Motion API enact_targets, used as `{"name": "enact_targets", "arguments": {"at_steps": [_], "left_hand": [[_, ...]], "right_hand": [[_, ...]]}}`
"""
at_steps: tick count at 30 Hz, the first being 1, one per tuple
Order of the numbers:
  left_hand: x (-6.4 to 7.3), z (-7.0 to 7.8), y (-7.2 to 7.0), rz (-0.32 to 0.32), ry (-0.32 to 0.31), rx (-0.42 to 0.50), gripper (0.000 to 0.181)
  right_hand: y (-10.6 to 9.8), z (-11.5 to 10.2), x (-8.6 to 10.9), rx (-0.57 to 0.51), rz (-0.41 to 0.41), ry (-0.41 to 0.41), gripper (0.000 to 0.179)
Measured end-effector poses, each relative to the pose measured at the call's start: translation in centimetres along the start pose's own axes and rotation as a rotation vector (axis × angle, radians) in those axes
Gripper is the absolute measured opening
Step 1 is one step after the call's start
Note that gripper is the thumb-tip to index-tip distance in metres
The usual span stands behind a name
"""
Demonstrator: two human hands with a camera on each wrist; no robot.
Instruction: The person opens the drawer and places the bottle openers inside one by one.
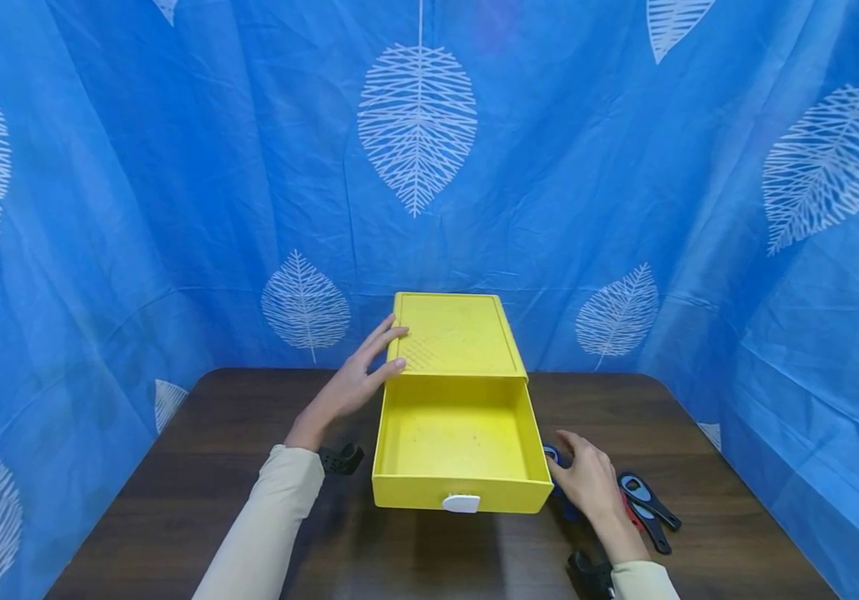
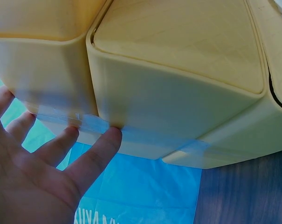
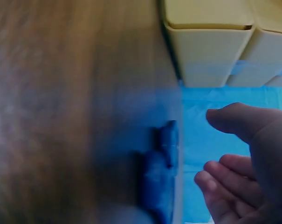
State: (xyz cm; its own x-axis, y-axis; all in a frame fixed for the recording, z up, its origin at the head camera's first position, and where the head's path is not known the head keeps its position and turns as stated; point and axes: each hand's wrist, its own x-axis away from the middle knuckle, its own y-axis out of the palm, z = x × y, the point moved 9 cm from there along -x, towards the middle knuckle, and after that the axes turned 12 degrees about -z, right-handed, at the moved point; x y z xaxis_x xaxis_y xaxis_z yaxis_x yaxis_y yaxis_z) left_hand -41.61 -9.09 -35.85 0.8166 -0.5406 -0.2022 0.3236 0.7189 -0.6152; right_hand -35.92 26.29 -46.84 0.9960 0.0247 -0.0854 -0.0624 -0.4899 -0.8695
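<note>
A yellow drawer box stands on the table, its drawer pulled out toward me. Nothing lies on the drawer's visible floor, and a white pull sits on its front. My left hand rests along the box's left side, thumb and fingers spread near the top edge. In the left wrist view its fingertips touch the yellow wall by a strip of clear tape. My right hand hovers low beside a blue object, fingers loosely bent with nothing between them. The hand partly covers that object in the head view.
Several black-and-grey handled tools lie to the right of my right hand, with a red one partly hidden by the hand. The dark wooden table ends at a blue leaf-patterned curtain behind and on both sides.
</note>
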Motion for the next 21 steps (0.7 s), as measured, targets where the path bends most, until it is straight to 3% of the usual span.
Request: {"name": "enact_targets", "arguments": {"at_steps": [7,21], "left_hand": [[0.1,-0.1,0.0,0.002,-0.013,0.005,0.062],[0.1,0.0,0.1,0.002,-0.012,0.002,0.061]], "right_hand": [[1.4,0.9,-0.5,0.032,-0.06,0.031,0.06],[1.5,1.0,-0.8,0.049,-0.032,0.005,0.053]]}}
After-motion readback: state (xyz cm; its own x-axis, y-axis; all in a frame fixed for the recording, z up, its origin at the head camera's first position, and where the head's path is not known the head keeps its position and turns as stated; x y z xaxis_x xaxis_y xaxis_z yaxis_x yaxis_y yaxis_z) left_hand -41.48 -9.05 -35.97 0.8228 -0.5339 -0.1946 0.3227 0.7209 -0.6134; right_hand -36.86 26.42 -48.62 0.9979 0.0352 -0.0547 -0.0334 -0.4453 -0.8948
